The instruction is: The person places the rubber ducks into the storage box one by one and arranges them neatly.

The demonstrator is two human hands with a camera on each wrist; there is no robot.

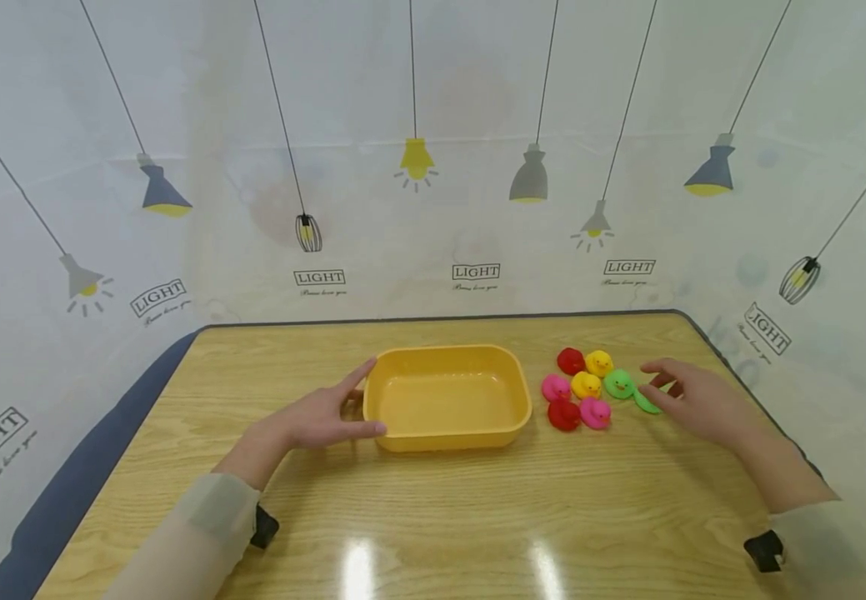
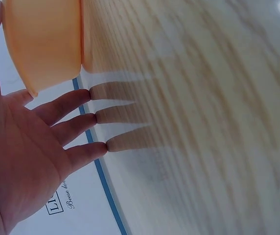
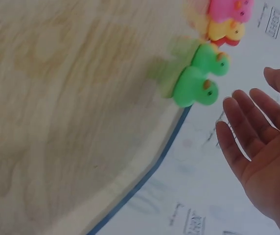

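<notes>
A yellow rectangular tub (image 1: 448, 442) stands on the table. The left hand (image 1: 320, 417) is at its left end, thumb and index finger spread along the rim; in the left wrist view the other fingers of the left hand (image 2: 37, 147) are stretched apart below the tub (image 2: 47, 44). To the right of the tub lie small red, yellow, pink and green ducks. The right hand (image 1: 703, 404) hovers beside the rightmost green duck (image 1: 648, 400), fingers relaxed and slightly bent. In the right wrist view a gap shows between the right hand (image 3: 267, 142) and that green duck (image 3: 189, 88).
Another green duck (image 1: 619, 384) sits beside the rightmost one, with yellow ducks (image 1: 599, 363), red ducks (image 1: 564, 414) and pink ducks (image 1: 595, 412) close together to its left. A patterned cloth with printed lamps (image 1: 478, 208) rises behind and beside the wooden table (image 1: 448, 517).
</notes>
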